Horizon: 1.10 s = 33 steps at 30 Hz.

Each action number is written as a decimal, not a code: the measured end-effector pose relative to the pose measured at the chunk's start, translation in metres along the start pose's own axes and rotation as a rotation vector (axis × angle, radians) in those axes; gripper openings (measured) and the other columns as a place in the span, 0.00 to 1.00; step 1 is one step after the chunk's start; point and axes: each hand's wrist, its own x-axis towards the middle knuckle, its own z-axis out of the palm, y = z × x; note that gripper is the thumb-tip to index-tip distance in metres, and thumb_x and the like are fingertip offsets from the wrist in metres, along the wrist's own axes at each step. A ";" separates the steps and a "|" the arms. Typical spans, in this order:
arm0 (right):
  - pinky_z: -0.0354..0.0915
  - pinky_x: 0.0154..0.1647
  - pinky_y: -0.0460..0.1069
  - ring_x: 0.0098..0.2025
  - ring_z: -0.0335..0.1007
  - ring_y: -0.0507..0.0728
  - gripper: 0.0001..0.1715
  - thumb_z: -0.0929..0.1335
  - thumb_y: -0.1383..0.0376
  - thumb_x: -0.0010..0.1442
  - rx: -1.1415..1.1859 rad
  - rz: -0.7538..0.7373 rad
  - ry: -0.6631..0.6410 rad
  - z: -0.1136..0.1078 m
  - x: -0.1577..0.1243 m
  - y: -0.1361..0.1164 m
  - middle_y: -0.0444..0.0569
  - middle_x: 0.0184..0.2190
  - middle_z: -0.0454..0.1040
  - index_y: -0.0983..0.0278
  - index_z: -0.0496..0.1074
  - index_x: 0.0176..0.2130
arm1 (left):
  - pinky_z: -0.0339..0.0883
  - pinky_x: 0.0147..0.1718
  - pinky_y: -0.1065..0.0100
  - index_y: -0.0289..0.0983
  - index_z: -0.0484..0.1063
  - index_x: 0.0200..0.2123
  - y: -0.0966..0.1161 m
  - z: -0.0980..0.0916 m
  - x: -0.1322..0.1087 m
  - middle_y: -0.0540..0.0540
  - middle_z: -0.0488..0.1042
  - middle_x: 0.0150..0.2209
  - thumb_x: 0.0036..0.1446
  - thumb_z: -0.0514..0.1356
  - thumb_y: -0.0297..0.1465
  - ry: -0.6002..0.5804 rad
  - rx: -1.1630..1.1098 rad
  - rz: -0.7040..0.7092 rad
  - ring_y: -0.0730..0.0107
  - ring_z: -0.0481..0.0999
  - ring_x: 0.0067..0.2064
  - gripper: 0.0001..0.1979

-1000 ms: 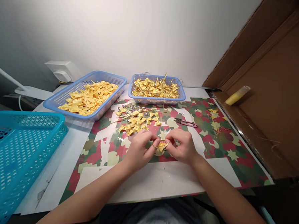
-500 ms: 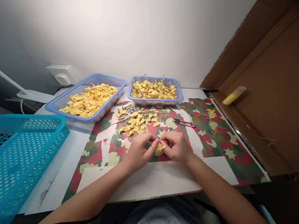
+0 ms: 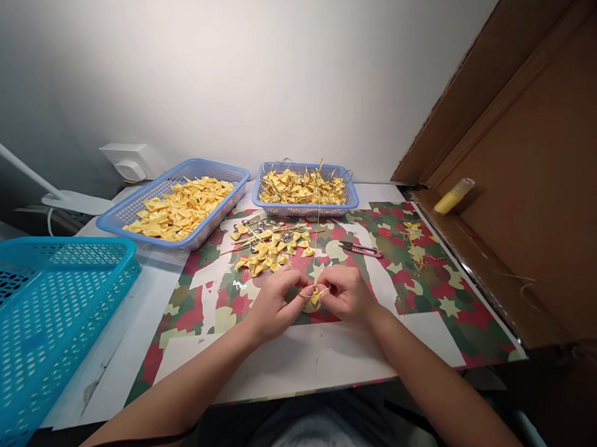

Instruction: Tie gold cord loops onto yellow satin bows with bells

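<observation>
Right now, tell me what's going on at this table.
A person's left hand and right hand hold a small yellow bow and thin gold cord between them. Loose bows lie just beyond the hands, with snips to their right. Farther back, two blue baskets hold more bows.

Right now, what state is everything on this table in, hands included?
Left hand: pinched at the held bow
Right hand: pinched at the same bow
Held bow: between both hands
Gold cord: one strand extending beyond the hands
Snips: lying down, blade gap unclear
Loose bows: scattered
Left blue basket: open-topped, heaped with bows
Middle blue basket: open-topped, filled with bows and cords
Teal basket: open-topped, partly out of view
</observation>
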 end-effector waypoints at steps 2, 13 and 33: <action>0.53 0.23 0.44 0.20 0.54 0.48 0.11 0.62 0.68 0.54 0.008 0.010 0.000 -0.001 0.000 -0.002 0.40 0.16 0.61 0.63 0.61 0.20 | 0.61 0.36 0.66 0.38 0.69 0.27 0.001 0.000 0.000 0.48 0.73 0.27 0.63 0.52 0.35 0.006 0.008 0.002 0.68 0.68 0.32 0.13; 0.52 0.24 0.45 0.20 0.52 0.48 0.12 0.62 0.67 0.54 0.033 0.034 0.013 -0.002 0.001 -0.002 0.40 0.16 0.61 0.63 0.60 0.20 | 0.61 0.36 0.64 0.38 0.69 0.31 0.001 -0.001 -0.001 0.46 0.74 0.31 0.60 0.53 0.33 0.004 0.111 0.019 0.65 0.68 0.35 0.08; 0.54 0.19 0.43 0.22 0.59 0.48 0.09 0.61 0.70 0.49 0.080 0.553 -0.305 -0.025 0.001 0.001 0.43 0.23 0.66 0.65 0.63 0.19 | 0.60 0.37 0.61 0.38 0.69 0.30 -0.010 0.018 0.001 0.45 0.72 0.35 0.54 0.63 0.34 -0.152 0.361 -0.149 0.60 0.68 0.39 0.07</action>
